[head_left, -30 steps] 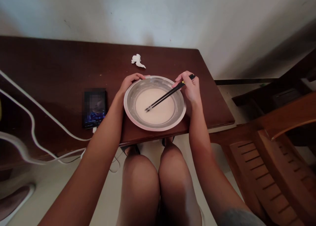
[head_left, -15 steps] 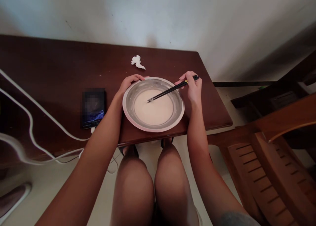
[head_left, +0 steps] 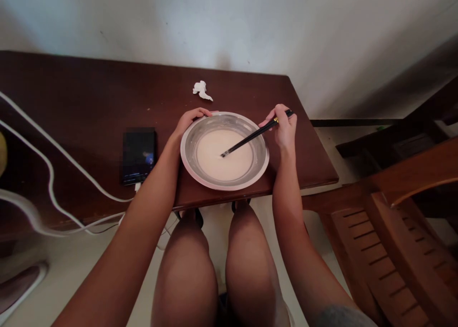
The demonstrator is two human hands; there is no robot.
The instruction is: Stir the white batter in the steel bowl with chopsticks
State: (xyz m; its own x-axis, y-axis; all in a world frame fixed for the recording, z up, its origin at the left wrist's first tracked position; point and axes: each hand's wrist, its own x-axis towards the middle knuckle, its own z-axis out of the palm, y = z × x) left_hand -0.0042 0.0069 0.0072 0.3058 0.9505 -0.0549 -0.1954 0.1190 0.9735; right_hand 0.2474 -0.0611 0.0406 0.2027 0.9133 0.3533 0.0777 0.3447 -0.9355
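A wide metal basin (head_left: 263, 167) stands at the front edge of the dark wooden table, holding a smooth, creamy-white batter (head_left: 214, 162). My left hand (head_left: 191, 119) grips the basin's far left rim, its fingers curled along the edge; the thumb is hard to make out. In my right hand (head_left: 284, 124), above the basin's right side, is a pair of black chopsticks (head_left: 250, 137) with gold bands. They slant down to the left, close together, and their whitened tips touch the batter near the middle.
A crumpled white tissue (head_left: 202, 90) lies behind the basin. To the left is a phone (head_left: 138, 155) plugged into a white cable (head_left: 89, 186), with more cables beside it. A wooden chair (head_left: 375, 250) stands at the right, a wall behind the table.
The chopstick tips have moved a little to the right and nearer to me in the batter, my right hand shifting slightly right. My left hand stays on the rim.
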